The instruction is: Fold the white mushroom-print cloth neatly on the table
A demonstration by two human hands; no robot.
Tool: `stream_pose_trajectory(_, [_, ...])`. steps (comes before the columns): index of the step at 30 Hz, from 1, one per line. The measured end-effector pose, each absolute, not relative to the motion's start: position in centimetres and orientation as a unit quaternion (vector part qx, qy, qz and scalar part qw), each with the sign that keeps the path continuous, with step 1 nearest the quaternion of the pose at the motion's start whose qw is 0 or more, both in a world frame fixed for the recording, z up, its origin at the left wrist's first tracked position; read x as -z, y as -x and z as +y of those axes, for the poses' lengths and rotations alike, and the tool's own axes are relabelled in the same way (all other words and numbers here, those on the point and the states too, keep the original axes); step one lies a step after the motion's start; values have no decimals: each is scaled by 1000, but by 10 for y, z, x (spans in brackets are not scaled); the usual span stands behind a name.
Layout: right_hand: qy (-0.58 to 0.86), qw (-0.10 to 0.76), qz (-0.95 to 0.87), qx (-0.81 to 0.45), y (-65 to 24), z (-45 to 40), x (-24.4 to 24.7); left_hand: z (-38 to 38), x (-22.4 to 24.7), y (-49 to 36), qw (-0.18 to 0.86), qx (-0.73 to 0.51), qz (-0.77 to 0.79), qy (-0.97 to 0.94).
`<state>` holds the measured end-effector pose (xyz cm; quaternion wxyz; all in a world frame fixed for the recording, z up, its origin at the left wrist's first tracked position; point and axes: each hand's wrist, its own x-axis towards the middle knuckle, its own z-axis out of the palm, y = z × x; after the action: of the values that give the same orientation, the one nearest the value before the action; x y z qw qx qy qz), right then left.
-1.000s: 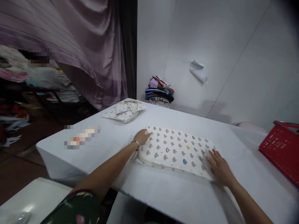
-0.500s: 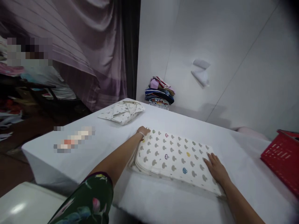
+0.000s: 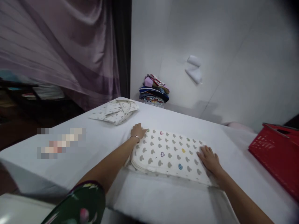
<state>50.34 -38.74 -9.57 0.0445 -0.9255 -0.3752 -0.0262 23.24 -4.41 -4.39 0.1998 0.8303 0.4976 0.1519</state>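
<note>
A folded white cloth [image 3: 168, 152] printed with grey and a few coloured mushrooms lies in front of me, several layers showing at its rounded left edge. At its far left corner is my left hand [image 3: 138, 132], a bracelet on the wrist; the thumb reaches onto the cloth and the fingers extend beside it. My right hand [image 3: 211, 158] rests on the right edge, palm down with fingers spread. Neither hand lifts the cloth off the white-covered table [image 3: 177, 199].
A second folded printed cloth [image 3: 115, 111] lies toward the far left corner. Behind the table stands a pile of folded clothes [image 3: 154, 90] by the wall. A red plastic basket [image 3: 275, 155] is at the right. A blurred-out item [image 3: 62, 143] lies on the left side.
The view has turned slightly right, so everything sits further left in the picture. My left hand's fingers have opened out at the cloth's corner. The cloth stays flat.
</note>
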Motion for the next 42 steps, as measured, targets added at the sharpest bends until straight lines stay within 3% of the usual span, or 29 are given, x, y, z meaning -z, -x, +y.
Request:
stream_pose_trajectory(5, [896,34,-441,20,-473,-329,67,-69,48,-247,98,-105,352,-925])
stream_pose_trajectory(10, [898,40,-437,-30,-475,-295,69,-69,62,-249,85,2,339,-937])
stream_pose_trajectory(20, [890,113,-433,-84,-488,-296,73,-56,76,-253,73,-24,341,-937])
stream_pose_trajectory(25, [915,218,-337,-41,-511,-330,63,-49,64,-250,100,-79,370,-920])
stream_pose_trajectory(30, [947,212,-238,-48,-527,-388,62,-36,58,-224,128,-138,465,-865])
stream_pose_trajectory(39, [951,200,-184,-148,-506,-433,55,-57,53,-175,233,-22,516,-824])
stream_pose_trajectory(42, [936,252,-133,-206,-501,-446,52,-72,48,-159,253,-5,515,-819])
